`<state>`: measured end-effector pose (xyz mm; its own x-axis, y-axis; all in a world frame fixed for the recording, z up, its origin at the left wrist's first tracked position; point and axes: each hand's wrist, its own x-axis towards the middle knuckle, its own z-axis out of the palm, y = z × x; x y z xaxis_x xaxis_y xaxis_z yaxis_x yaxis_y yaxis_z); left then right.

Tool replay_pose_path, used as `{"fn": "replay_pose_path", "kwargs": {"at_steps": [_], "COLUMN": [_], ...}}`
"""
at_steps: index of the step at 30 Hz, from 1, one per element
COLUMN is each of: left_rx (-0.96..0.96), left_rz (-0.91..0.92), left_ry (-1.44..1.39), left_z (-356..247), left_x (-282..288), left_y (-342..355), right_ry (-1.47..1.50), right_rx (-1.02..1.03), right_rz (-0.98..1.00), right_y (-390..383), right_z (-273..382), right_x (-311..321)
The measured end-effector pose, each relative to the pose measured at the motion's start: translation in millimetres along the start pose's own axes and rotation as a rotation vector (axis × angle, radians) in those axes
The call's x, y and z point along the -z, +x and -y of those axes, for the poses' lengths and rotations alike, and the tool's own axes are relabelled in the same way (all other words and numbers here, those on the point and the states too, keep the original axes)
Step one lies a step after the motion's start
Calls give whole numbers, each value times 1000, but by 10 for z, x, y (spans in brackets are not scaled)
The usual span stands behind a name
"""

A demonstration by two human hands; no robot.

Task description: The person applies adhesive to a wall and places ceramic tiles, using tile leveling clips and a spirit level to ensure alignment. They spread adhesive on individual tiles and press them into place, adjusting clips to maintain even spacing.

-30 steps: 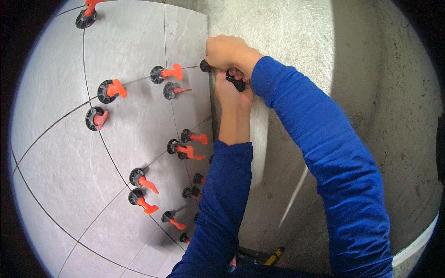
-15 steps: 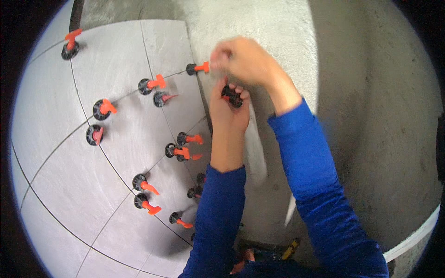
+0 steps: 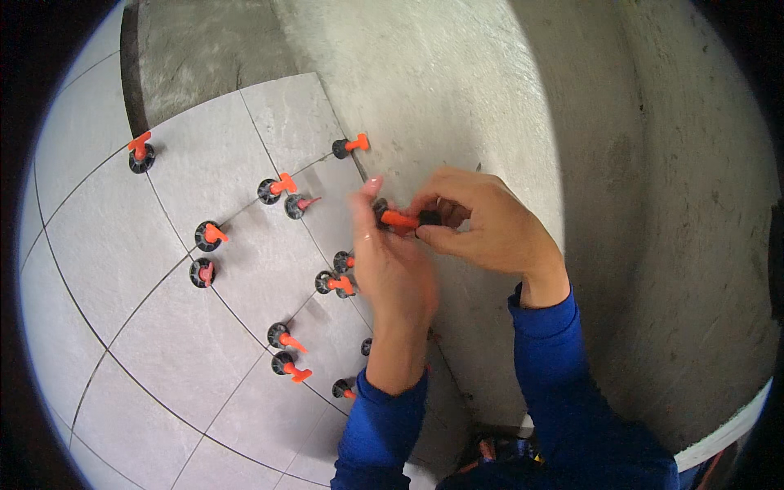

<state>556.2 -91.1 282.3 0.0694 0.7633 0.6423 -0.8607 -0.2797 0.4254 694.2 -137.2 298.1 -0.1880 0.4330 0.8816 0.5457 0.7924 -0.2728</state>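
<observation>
My left hand (image 3: 394,265), slightly blurred, is closed around an orange-and-black tile leveler (image 3: 398,219), its thumb pointing up. Beside it, my right hand (image 3: 494,220) pinches a black end piece (image 3: 429,218) between thumb and fingers, right against the orange part. Whether these are one leveler or two I cannot make out. Both hands are in front of the right edge of the grey tiles (image 3: 147,327). The nearest set leveler, with an orange T-handle and black cap (image 3: 349,146), sits on the joint above my left hand.
Several more levelers stand in the tile joints, among them one at the far left (image 3: 141,155) and a pair lower down (image 3: 287,336). Bare grey concrete (image 3: 653,204) lies to the right, with a lighter strip (image 3: 425,90) beside the tiles. Tools (image 3: 498,449), partly hidden, show at the bottom.
My right hand has come down to meet my left hand and now grips the black piece. Both hands appear lower in view, and the view itself has shifted over the tiles.
</observation>
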Motion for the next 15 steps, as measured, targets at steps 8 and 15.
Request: {"fn": "replay_pose_path", "kwargs": {"at_steps": [8, 15], "left_rx": [-46, 146], "left_rz": [-48, -35], "left_ry": [399, 318], "left_z": [-200, -399], "left_x": [34, 125], "left_y": [-238, -258], "right_ry": [842, 1056], "right_rx": [-88, -145], "right_rz": [-158, -128], "right_y": [146, 274], "right_z": [-210, -230], "right_x": [-374, -638]}}
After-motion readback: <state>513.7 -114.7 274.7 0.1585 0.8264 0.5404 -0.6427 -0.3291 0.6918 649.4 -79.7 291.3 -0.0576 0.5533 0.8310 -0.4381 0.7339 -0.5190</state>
